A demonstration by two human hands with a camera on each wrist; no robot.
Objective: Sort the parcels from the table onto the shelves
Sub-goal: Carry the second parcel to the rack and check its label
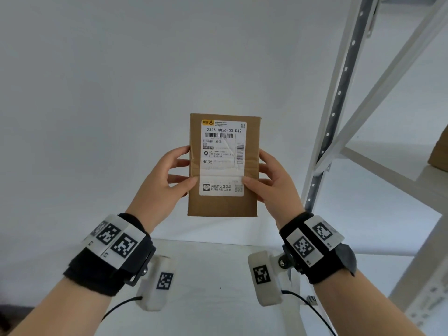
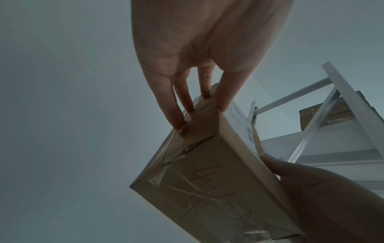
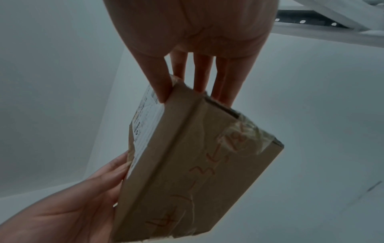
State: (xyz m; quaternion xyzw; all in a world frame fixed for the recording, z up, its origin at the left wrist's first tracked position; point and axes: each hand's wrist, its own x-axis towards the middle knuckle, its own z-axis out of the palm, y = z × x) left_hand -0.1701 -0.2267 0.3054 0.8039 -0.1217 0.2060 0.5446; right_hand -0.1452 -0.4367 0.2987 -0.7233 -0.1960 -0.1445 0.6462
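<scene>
A flat brown cardboard parcel [image 1: 223, 204] stands upright in the air in the centre of the head view. Its white shipping label [image 1: 221, 151] faces me. My left hand [image 1: 180, 166] grips its left edge, thumb on the label side and fingers behind. My right hand [image 1: 263, 169] grips the right edge the same way. The left wrist view shows the parcel [image 2: 207, 172] from below, its back taped and marked with red handwriting. The right wrist view shows the parcel [image 3: 187, 164] pinched between thumb and fingers [image 3: 160, 85].
A white metal shelf rack [image 1: 339, 93] rises on the right, with a diagonal brace. Another cardboard box [image 1: 438, 151] sits on one of its shelves [image 1: 400, 180]. A white table [image 1: 218, 275] lies below my wrists. A plain white wall is behind.
</scene>
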